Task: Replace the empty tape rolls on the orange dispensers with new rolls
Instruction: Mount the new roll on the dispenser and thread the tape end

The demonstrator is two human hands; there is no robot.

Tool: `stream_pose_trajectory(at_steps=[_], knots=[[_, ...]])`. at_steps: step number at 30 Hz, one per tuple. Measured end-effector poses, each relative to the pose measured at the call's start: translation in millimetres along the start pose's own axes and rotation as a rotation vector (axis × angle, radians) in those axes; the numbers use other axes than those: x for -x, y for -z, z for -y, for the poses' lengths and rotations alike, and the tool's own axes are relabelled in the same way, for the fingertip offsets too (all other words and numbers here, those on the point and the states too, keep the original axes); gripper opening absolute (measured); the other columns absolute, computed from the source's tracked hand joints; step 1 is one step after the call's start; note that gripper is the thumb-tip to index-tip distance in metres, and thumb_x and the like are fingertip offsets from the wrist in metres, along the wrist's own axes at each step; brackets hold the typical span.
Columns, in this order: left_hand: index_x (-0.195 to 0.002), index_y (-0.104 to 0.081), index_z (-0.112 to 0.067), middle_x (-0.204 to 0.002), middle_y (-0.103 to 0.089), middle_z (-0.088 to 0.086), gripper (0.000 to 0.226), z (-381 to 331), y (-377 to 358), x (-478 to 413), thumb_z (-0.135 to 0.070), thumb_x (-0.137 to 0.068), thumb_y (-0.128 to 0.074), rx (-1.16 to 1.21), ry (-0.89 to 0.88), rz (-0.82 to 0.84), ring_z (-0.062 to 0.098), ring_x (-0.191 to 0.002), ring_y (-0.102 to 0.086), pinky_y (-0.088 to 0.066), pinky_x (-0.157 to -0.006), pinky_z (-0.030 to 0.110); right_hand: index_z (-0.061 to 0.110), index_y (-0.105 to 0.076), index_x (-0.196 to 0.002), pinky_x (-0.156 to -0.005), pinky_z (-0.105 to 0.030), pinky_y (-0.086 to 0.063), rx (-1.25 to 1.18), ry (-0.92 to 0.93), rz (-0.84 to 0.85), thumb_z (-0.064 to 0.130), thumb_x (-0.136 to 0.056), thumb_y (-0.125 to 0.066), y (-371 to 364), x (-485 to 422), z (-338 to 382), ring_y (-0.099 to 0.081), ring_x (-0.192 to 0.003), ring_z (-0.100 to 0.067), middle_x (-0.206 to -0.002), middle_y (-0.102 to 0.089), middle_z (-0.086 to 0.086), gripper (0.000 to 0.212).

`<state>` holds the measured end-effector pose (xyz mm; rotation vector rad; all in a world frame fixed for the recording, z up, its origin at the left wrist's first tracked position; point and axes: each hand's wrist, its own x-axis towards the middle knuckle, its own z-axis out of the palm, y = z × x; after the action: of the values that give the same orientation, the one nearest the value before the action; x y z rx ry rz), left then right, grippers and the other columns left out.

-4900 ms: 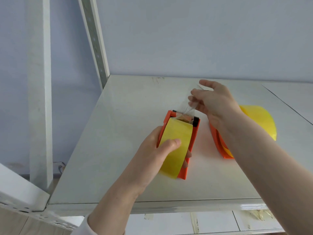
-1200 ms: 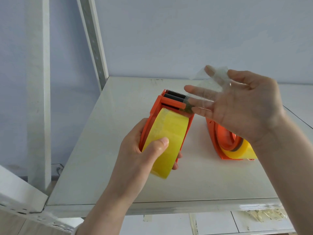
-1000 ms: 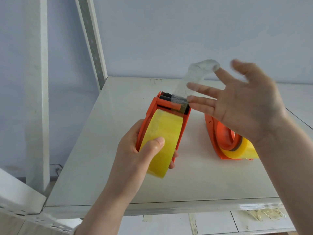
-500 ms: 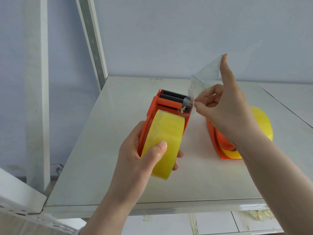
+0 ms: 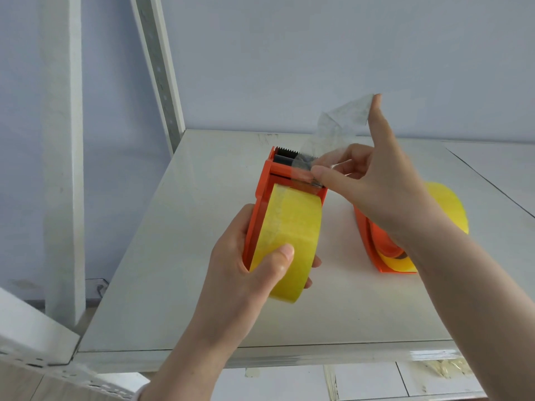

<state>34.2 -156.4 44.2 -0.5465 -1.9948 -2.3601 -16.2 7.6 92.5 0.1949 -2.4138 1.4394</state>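
Note:
My left hand (image 5: 249, 270) grips an orange dispenser (image 5: 262, 215) loaded with a full yellow tape roll (image 5: 292, 235), held above the shelf with its toothed blade pointing away from me. My right hand (image 5: 373, 180) pinches the clear tape end (image 5: 335, 125) at the dispenser's front roller; the strip rises to my raised index fingertip and sticks there. A second orange dispenser (image 5: 373, 250) stands on the shelf to the right, partly hidden behind my right forearm. Behind it lies another yellow roll (image 5: 448, 206).
The white metal shelf (image 5: 173, 270) carries everything; its front edge runs below my arms. A perforated upright post (image 5: 156, 70) rises at the back left corner, and a white pillar (image 5: 62, 140) stands further left. A pale wall closes the back.
My right hand went from spread open with tape stuck on the fingers to pinching the strip at the dispenser's roller. The left hand lifted the dispenser off the shelf earlier and holds it steady.

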Motion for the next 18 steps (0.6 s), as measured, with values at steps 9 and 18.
stream_pose_trajectory(at_steps=[9, 18], knots=[[-0.097, -0.058, -0.022, -0.072, -0.073, 0.007, 0.036, 1.7, 2.0, -1.3, -0.034, -0.063, -0.056, 0.014, -0.028, -0.023, 0.022, -0.055, -0.069, -0.052, -0.049, 0.022, 0.024, 0.003, -0.146, -0.07, -0.011, -0.043, 0.199, 0.05, -0.098, 0.005, -0.075, -0.063, -3.7, 2.5, -3.7, -0.054, -0.068, -0.008, -0.076, -0.059, 0.004, 0.099], [-0.103, -0.056, -0.021, -0.079, -0.073, 0.007, 0.043, 1.7, 0.2, -0.8, -0.033, -0.061, -0.057, -0.001, -0.022, 0.01, 0.022, -0.061, -0.071, -0.053, -0.051, 0.022, 0.021, 0.006, -0.146, -0.069, -0.029, -0.047, 0.381, 0.169, -0.077, 0.001, -0.074, -0.061, -5.2, -1.2, 1.3, -0.055, -0.067, -0.011, -0.079, -0.06, 0.001, 0.101]])
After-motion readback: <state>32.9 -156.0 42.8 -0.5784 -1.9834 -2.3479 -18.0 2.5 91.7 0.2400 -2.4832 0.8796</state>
